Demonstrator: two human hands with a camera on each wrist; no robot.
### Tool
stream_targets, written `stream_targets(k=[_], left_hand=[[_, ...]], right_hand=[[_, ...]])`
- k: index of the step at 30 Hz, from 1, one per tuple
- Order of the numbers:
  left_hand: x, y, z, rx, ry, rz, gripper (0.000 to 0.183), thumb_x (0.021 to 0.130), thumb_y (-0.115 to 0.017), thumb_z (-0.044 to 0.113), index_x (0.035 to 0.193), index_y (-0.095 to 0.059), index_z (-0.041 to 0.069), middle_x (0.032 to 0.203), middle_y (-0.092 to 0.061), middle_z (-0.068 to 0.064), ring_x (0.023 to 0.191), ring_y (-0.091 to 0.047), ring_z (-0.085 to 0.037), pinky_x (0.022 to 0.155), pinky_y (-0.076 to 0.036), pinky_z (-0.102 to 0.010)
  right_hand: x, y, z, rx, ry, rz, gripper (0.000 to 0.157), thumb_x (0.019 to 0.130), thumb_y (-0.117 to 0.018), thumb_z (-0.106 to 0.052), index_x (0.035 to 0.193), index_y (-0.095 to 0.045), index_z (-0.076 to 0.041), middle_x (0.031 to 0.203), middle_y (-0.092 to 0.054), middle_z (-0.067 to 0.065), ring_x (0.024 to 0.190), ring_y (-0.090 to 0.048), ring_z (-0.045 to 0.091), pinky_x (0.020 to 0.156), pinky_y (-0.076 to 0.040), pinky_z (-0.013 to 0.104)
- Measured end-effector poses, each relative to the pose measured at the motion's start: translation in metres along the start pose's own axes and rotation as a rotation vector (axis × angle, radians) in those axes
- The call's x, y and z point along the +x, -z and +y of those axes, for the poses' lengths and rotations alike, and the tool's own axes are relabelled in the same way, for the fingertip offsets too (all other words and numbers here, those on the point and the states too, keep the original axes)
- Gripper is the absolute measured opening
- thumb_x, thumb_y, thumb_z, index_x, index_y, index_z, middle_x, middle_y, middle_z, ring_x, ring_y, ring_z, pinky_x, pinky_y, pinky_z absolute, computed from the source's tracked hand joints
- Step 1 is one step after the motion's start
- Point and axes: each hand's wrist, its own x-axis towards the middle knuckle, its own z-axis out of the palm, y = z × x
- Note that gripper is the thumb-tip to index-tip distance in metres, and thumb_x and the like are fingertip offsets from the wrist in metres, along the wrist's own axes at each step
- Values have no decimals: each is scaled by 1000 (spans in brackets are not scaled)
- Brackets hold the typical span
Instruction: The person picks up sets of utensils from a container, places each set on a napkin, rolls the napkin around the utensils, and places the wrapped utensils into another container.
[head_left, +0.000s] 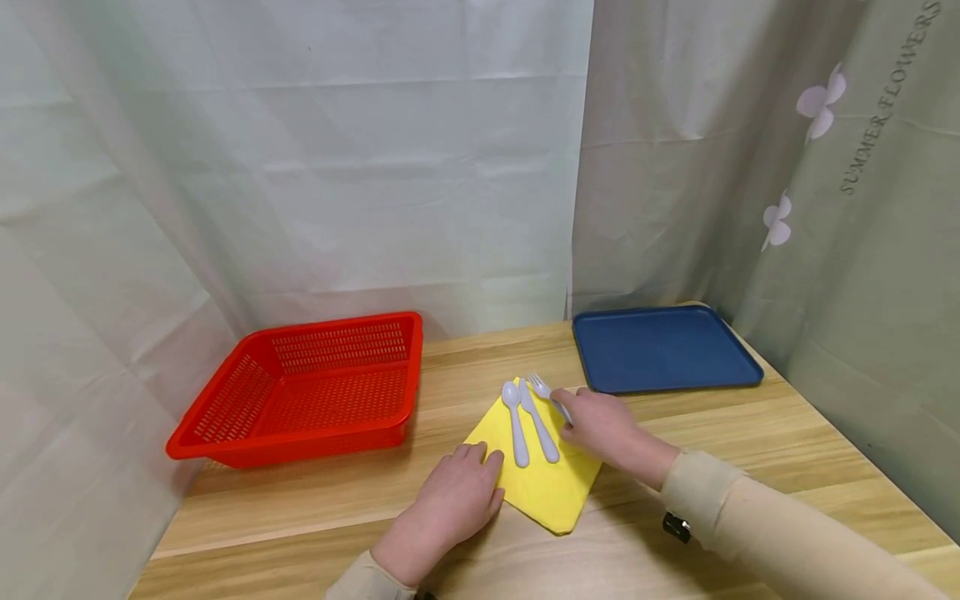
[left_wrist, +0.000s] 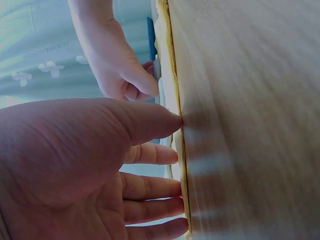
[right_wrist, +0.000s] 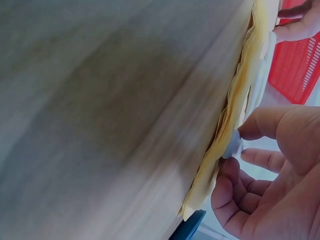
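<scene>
A folded yellow napkin (head_left: 536, 492) lies on the wooden table, one corner toward me. On it, side by side, are a pale plastic spoon (head_left: 516, 425) and a matching knife (head_left: 542, 429). To their right is a pale fork (head_left: 542, 387), its tines toward the napkin's far corner. My right hand (head_left: 603, 423) pinches the fork's handle between thumb and fingers; in the right wrist view the handle's end (right_wrist: 232, 144) shows at the napkin's edge. My left hand (head_left: 459, 492) rests with extended fingers on the napkin's left edge, and its fingertips (left_wrist: 172, 191) touch that edge in the left wrist view.
A red perforated basket (head_left: 292, 454) stands at the back left of the table. At the back right lies a flat blue tray (head_left: 663, 350). Pale curtains (head_left: 420, 167) hang behind and along both sides of the wooden table (head_left: 315, 517).
</scene>
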Motion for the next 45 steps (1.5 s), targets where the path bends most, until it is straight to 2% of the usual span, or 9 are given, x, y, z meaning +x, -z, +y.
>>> stream_targets(k=[9,18,24,29,39,45], left_hand=[[1,-3,0,-14,-1,5,43,98,-82,31,128,-70,2,127,-72,-22,116,-69,-37,93,-61,-53],[2,-3,0,-19,1,-7,43,98,-82,31,128,-70,3,126,-71,-21,115,-69,-37,94,-61,-52],[2,-1,-1,-10,5,-12,44,99,-82,32,129,-70,2,128,-71,-22,117,-69,-38,94,-61,-53],[2,-1,-1,-8,4,-13,45,99,-82,32,130,-70,2,129,-71,-22,118,-69,-38,94,-61,-53],[2,-1,-3,-13,-3,9,43,98,-83,30,128,-69,1,126,-71,-23,115,-69,-38,92,-61,-53],[2,-3,-3,-14,-9,16,42,97,-83,29,126,-69,2,124,-71,-22,114,-69,-38,92,-61,-53]], right_hand=[[-1,-3,-3,14,-24,-23,49,93,-79,-13,141,-68,-8,101,-71,14,81,-64,24,67,-55,43],[-7,3,-4,13,17,8,37,98,-78,-13,134,-72,-8,94,-69,12,79,-66,25,64,-56,42],[-10,9,-5,39,51,0,26,99,-79,-9,125,-77,-7,91,-70,8,80,-66,23,69,-58,42],[-9,9,-4,58,59,-26,27,98,-79,-7,126,-77,-7,85,-68,3,76,-61,18,68,-54,38],[-8,8,-4,55,105,6,24,99,-78,-9,123,-80,-9,85,-70,-1,70,-58,13,61,-50,33],[-9,8,-6,53,118,-5,22,98,-80,-11,119,-81,-11,79,-64,-4,67,-53,12,59,-46,32]])
